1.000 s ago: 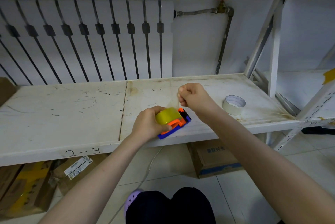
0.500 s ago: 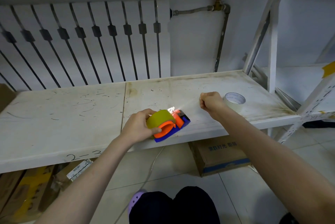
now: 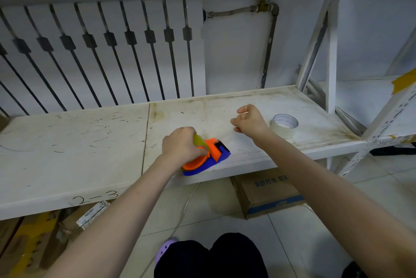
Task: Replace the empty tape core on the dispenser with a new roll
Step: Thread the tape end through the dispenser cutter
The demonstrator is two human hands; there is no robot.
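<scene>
Landmark: orange-and-blue plastic tape dispenser (image 3: 208,158), sitting at the front edge of the scuffed white metal shelf (image 3: 74,142), on the right-hand panel just past the panel seam.

Left hand (image 3: 181,146) is on top of the dispenser from its left side, fingers curled down and closed over a yellowish glossy tape roll (image 3: 199,140) seated in the dispenser's curved orange cradle. Only a sliver of the roll shows past the knuckles. Dispenser's blue base is flat on the shelf; the dark cutter end points away to the right.

Right hand (image 3: 249,121) is up and to the right of the dispenser, clear of it, raised over the shelf. Fingers loosely curled, thumb and forefinger pinched together. Can't tell if anything is between them; too small to resolve.

Empty pale cardboard tape core (image 3: 284,125), a short ring with a white inner wall, lies flat on the shelf further right of the dispenser, just beyond the right wrist.

Shelf surface is matte, scratched and stained yellowish toward the back. "2-3" is handwritten on its front lip, left of the dispenser. Brown cardboard box (image 3: 267,192) with a blue band is on the tiled floor below the dispenser.
</scene>
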